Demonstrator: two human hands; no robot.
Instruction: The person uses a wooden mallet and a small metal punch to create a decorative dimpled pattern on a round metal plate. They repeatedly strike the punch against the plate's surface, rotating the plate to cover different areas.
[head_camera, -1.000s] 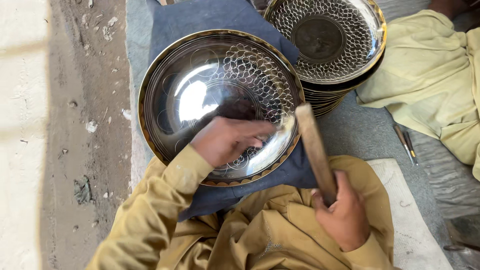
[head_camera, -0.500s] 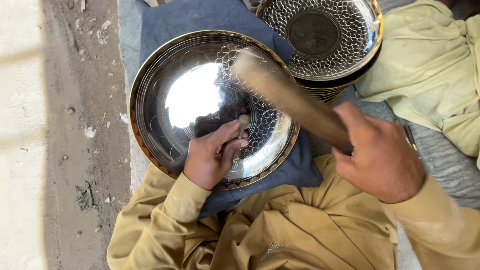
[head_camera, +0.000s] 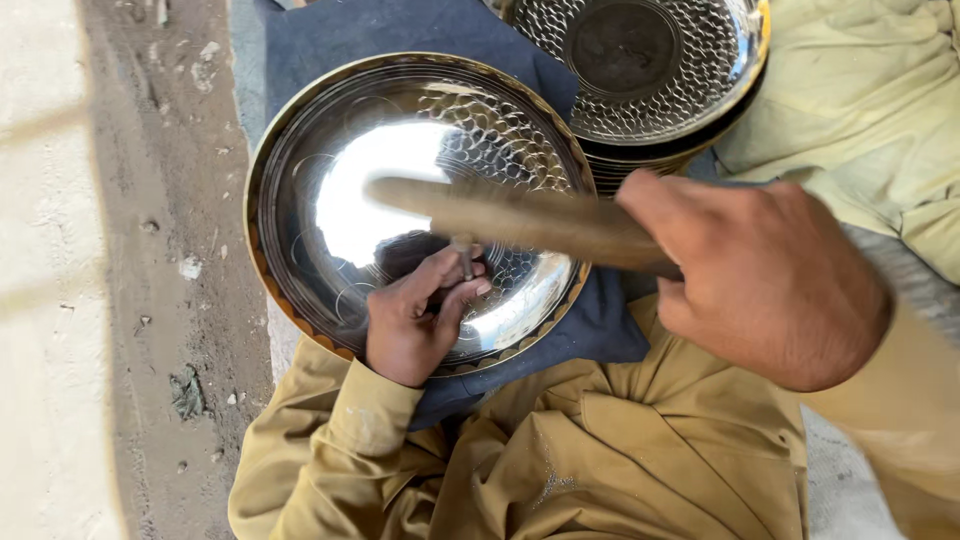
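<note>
My left hand (head_camera: 412, 325) pinches a small metal punch (head_camera: 465, 258) on the stiff, slick steel bowl (head_camera: 330, 210); my right hand (head_camera: 765, 280) clamps the wooden mallet (head_camera: 510, 215); grip bowl by rim

Our left hand (head_camera: 415, 325), in a khaki sleeve, rests low with fingers curled and pinched together at the tips. Our right hand (head_camera: 765, 280) is raised close to the camera, fist closed, knuckles up, forearm angled right.
</note>
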